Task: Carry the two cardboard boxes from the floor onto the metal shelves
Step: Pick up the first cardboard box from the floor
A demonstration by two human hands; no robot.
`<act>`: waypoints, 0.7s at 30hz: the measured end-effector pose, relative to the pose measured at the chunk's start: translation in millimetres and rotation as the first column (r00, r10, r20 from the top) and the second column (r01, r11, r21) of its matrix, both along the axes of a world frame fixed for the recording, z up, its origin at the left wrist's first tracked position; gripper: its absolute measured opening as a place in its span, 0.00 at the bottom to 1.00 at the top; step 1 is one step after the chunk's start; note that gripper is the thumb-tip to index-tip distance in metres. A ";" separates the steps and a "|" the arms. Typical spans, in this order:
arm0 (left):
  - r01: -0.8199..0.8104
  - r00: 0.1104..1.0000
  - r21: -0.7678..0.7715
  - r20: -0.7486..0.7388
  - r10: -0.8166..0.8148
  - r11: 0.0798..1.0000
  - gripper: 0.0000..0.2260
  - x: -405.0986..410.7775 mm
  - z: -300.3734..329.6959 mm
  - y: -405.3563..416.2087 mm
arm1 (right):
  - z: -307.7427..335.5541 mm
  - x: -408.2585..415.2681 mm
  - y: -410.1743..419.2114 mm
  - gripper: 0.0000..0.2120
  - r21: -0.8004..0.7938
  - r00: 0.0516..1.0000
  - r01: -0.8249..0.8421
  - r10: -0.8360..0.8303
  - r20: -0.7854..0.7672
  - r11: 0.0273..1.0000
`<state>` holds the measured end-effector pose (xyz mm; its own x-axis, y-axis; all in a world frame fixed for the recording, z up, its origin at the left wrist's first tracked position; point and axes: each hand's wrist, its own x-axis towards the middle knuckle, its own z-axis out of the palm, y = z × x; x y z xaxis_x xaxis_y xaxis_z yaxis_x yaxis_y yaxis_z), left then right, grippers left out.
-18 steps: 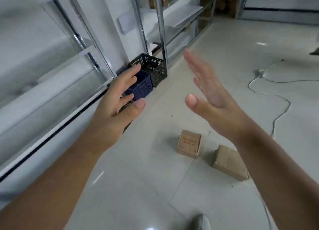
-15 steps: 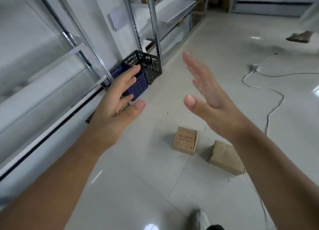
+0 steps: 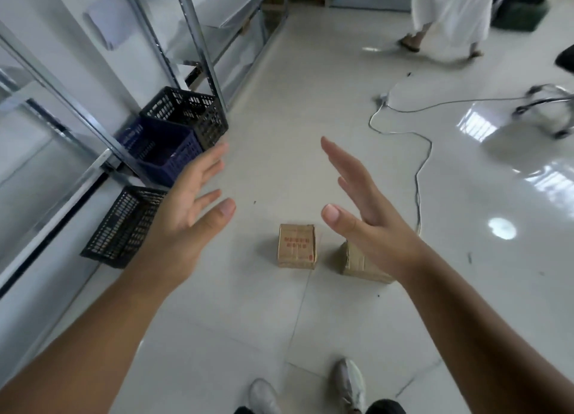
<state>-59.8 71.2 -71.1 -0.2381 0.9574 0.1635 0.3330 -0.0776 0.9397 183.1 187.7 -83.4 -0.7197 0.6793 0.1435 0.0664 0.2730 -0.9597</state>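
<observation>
- Reaching out ahead, the person holds both hands up with palms facing each other; the left hand and the right hand have their fingers spread wide and hold nothing.
- Both task items lie on the floor just beyond the person's shoes: the left cardboard box, with red print on top, and the right cardboard box, partly hidden behind the right wrist. They sit close together but apart, with a strip of tile between.
- The metal shelves run along the left side, from near to far; the nearer bay looks the closest landing spot.
- The step in hand, as I judge it, is the bend down to the first pick. Best to step closer, crouch, and bring each palm to opposite side faces of one box, pressing evenly so the cardboard does not buckle.
- Taking the printed box first would leave the other in plain sight.
- Mind the black crate and blue crate against the shelf base when turning left, and the white cable trailing on the right.
- Another person in a white garment is at the far end, well clear.
</observation>
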 end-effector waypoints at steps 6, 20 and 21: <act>0.041 0.998 -0.014 0.049 -0.040 0.999 0.38 -20.7 -29.1 5.8 | -22.1 -7.7 2.1 0.37 -0.012 0.995 0.081 -0.080 0.060 0.997; 0.022 0.998 -0.106 0.064 -0.015 0.994 0.30 -13.1 -74.8 62.6 | -84.3 6.8 74.4 0.35 -0.078 0.991 0.113 -0.107 0.083 0.990; 0.019 0.998 -0.107 0.067 -0.012 0.994 0.30 -14.2 -79.0 67.8 | -89.2 6.9 79.7 0.35 -0.080 0.990 0.114 -0.107 0.089 0.990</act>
<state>-74.0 139.0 -150.1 -0.2298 0.9723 0.0438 0.2690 0.0201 0.9629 189.9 267.4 -172.6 -0.6465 0.7626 0.0239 0.1730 0.1771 -0.9689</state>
